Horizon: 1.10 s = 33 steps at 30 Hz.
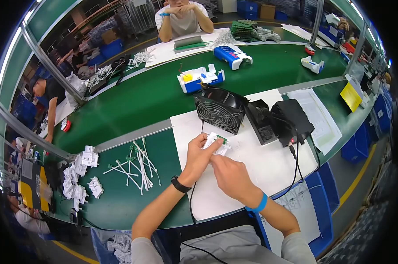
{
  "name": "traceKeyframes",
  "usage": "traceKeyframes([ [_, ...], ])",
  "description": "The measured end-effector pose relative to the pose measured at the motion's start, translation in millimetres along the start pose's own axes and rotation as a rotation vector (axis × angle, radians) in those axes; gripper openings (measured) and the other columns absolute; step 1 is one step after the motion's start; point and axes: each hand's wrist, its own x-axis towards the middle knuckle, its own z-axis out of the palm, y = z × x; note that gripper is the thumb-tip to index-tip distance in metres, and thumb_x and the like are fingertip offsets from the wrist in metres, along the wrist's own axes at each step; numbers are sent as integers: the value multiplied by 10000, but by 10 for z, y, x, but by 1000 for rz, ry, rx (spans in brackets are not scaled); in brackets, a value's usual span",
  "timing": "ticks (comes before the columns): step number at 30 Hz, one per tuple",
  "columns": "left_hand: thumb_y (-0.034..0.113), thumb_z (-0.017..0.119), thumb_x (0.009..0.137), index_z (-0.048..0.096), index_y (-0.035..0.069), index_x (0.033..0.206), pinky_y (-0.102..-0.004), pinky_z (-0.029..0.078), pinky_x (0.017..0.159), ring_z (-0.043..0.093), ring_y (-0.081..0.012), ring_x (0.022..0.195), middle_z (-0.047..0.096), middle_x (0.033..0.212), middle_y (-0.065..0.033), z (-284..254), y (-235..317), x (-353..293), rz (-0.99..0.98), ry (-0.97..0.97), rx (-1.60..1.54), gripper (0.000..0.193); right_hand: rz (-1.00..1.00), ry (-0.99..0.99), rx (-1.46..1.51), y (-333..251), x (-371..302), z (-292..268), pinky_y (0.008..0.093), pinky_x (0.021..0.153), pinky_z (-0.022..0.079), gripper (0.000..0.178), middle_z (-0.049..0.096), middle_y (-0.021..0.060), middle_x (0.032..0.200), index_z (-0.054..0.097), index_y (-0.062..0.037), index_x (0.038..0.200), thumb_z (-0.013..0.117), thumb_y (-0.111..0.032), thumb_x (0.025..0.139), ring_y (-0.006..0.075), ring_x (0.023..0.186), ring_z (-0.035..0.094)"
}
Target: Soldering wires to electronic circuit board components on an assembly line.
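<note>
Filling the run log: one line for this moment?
left hand: holding white housing with green board | right hand: close by | black fan: beyond housing

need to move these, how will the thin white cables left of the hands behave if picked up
The thin white cables are probably light and springy, being slim and mostly straight. They might snag, since several cross in a pile. The small green circuit boards at some ends could be fragile, as they look bare.

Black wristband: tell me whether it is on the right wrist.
No, the black wristband is on the left wrist; the right wrist wears a blue wristband.
</note>
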Motion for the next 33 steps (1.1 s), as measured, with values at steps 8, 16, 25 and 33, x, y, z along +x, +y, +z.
traceKeyframes([
  [8,69,758,916,696,-93,1135,-243,535,695,701,-112,824,763,971,-105,-71,-41,-11,40,-166,286,280,671,577,981,1064,-57,-479,253,448,379,247,526,0,667,526,-51,1204,627,-176,1016,95,514,481],
  [16,175,793,868,630,-83,1223,-359,550,785,737,-284,869,747,970,-240,113,-479,53,366,-189,599,468,619,553,695,1144,449,-521,248,418,425,474,576,31,765,392,-28,1341,681,-158,989,94,512,553],
  [25,214,787,873,688,-1,1124,-390,491,932,601,-317,1050,663,1130,-151,51,-325,20,436,-169,974,344,580,592,222,1099,344,-560,301,545,476,149,645,76,691,618,10,1048,649,-130,1007,138,581,614],
  [33,189,764,886,725,25,1150,-385,452,997,542,-305,1111,632,1131,-123,-3,-360,84,498,-217,930,313,438,735,251,1268,233,-401,263,597,452,89,622,30,748,619,3,1028,643,-79,1001,85,652,560],
])
